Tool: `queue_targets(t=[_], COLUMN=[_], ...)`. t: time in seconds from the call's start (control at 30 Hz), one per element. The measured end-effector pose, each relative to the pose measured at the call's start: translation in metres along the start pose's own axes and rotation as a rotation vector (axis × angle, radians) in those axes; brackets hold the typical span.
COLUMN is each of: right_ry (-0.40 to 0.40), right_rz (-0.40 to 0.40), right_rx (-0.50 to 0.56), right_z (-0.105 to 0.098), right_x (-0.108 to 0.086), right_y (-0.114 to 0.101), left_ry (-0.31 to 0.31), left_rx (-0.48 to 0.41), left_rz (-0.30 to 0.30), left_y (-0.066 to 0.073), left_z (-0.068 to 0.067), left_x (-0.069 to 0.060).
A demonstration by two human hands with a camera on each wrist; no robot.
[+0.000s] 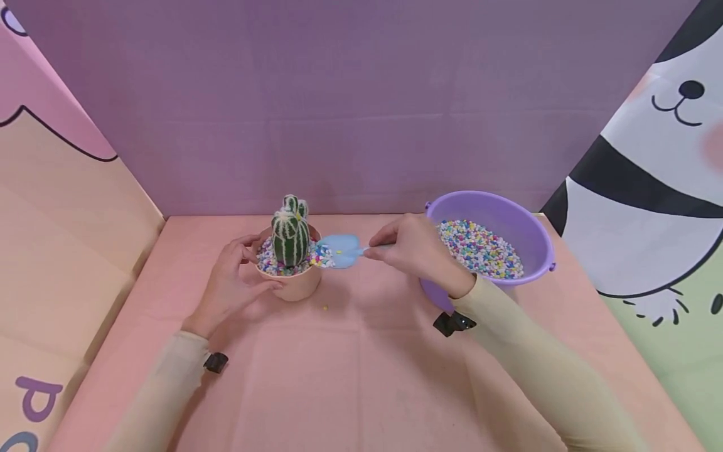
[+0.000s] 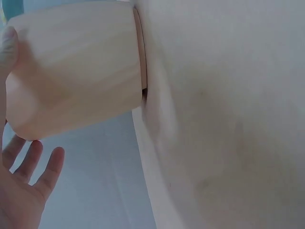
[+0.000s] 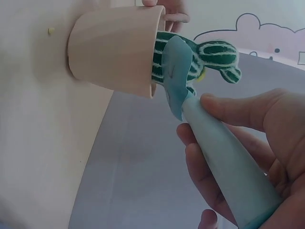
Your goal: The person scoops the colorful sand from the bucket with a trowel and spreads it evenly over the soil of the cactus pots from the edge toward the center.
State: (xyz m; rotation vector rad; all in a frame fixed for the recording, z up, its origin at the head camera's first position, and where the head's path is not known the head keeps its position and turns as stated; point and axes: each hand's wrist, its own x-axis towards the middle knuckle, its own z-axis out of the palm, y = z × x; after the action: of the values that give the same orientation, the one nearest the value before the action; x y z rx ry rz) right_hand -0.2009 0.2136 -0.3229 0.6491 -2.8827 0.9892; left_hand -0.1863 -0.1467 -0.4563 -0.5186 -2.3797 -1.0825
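Note:
A cactus [image 1: 290,242] stands in a peach flowerpot [image 1: 294,289], with small multicoloured pebbles around its base. My left hand [image 1: 228,279] holds the pot from the left, thumb along the front and fingers near the rim; the left wrist view shows the thumb against the pot wall. With my right hand [image 1: 415,248] I grip a light blue toy shovel [image 3: 224,157] by its handle. The shovel's blade [image 1: 341,251] is over the pot's right rim, carrying pebbles [image 1: 323,256] at its tip. The blade hides part of the cactus in the right wrist view.
A purple basin [image 1: 531,235] with many coloured pebbles [image 1: 480,251] stands at the right, behind my right forearm. One yellow pebble [image 1: 325,308] lies on the pink tabletop [image 1: 316,383] before the pot. A purple backdrop [image 1: 350,113] rises behind the table.

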Motion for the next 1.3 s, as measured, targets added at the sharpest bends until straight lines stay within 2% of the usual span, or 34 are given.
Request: queue_targets(t=[0.17, 0.43, 0.67, 0.8, 1.07, 1.3], right_ry=[-0.014, -0.022, 0.005, 0.021, 0.015, -0.031], right_rz=[-0.010, 0.014, -0.012, -0.012, -0.025, -0.060], right_rx=[-0.060, -0.118, -0.163, -0.200, -0.195, -0.122], right_z=[0.004, 0.008, 0.008, 0.010, 0.007, 0.010], right_x=[0.008, 0.014, 0.016, 0.016, 0.012, 0.012], right_y=[-0.008, -0.013, -0.015, -0.017, -0.029, -0.033], left_ry=[-0.010, -0.085, -0.077, -0.071, -0.056, -0.061], left_rx=[0.057, -0.029, -0.040, -0.048, -0.053, -0.038], left_rz=[0.016, -0.065, -0.102, -0.096, -0.106, -0.133], left_y=[-0.001, 0.005, 0.006, 0.007, 0.014, 0.017], left_z=[-0.001, -0.012, -0.017, -0.016, -0.014, -0.014], left_x=[-0.003, -0.002, -0.001, 0.000, 0.001, 0.000])
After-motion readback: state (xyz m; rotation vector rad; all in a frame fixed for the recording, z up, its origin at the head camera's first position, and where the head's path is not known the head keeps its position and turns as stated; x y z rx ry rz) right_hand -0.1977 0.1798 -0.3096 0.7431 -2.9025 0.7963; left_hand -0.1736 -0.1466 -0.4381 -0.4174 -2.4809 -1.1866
